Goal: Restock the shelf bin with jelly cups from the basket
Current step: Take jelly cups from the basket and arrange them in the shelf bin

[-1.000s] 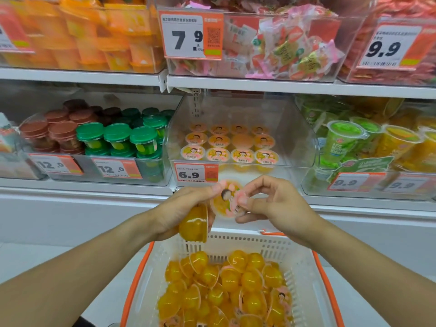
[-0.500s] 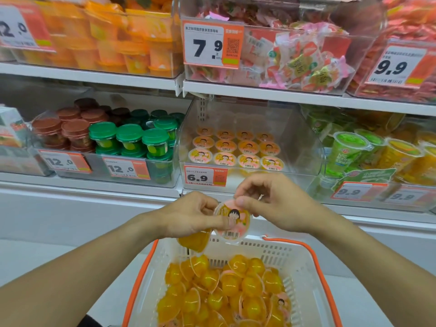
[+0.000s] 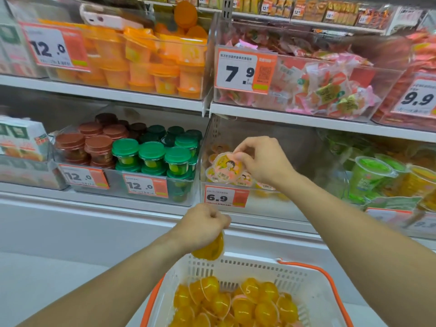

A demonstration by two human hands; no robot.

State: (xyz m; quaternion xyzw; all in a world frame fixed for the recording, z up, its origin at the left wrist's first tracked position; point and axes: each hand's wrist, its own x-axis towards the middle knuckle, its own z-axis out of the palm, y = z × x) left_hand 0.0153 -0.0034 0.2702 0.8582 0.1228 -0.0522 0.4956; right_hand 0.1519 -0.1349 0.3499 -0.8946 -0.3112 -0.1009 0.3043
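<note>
Your right hand (image 3: 264, 161) is raised in front of the clear shelf bin (image 3: 278, 204), the landmark for all positions here, and pinches one jelly cup (image 3: 227, 166) by its rim between thumb and fingertips, printed lid facing you, at the bin's open front above the 6.9 price tag (image 3: 226, 196). Behind that cup, inside the bin, a few stocked cups (image 3: 244, 179) show only as slivers; your hand and wrist cover most of the rows, so their number cannot be read. Below the bin and slightly to its left, your left hand (image 3: 203, 226) is curled nearly into a fist around a second jelly cup (image 3: 210, 249), of which only the orange bowl hangs out beneath the fingers; its lid is hidden. Directly beneath the bin, the white basket (image 3: 254, 270) with orange handles is cut off by the lower edge of the view and holds a heap of orange jelly cups (image 3: 236, 303). Left of the bin stand green-lidded cups (image 3: 151, 153). The bin above it, tagged 7.9 (image 3: 240, 72), holds wrapped sweets that are blurred.
</note>
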